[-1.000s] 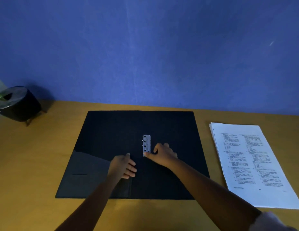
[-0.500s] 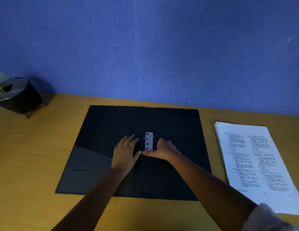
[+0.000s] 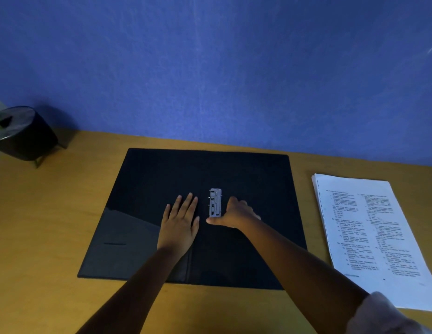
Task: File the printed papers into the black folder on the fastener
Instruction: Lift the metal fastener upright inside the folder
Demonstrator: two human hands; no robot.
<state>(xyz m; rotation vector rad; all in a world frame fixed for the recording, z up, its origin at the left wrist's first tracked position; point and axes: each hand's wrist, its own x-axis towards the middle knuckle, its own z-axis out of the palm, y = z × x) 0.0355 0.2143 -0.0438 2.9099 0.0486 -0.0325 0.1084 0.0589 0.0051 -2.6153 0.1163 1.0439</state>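
Since a second ago the left hand (image 3: pixel 180 225) has slid up and now lies flat, fingers spread, just left of the fastener (image 3: pixel 215 202). Right hand (image 3: pixel 236 213) is curled just right of it, thumb under its near end, holding nothing. Fastener sits mid-folder (image 3: pixel 161 174); papers (image 3: pixel 379 237) lie well right, unfiled. Risk: the clip snapping onto the thumb, or the folder sliding.

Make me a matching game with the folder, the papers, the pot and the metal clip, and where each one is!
Things:
1. black folder
2. printed papers
3. black pot
4. metal fastener

Places:
A. far left of the table
B. between the two hands
C. lying open in the middle
D. right side, outside the folder

Pairs: 1-C, 2-D, 3-A, 4-B
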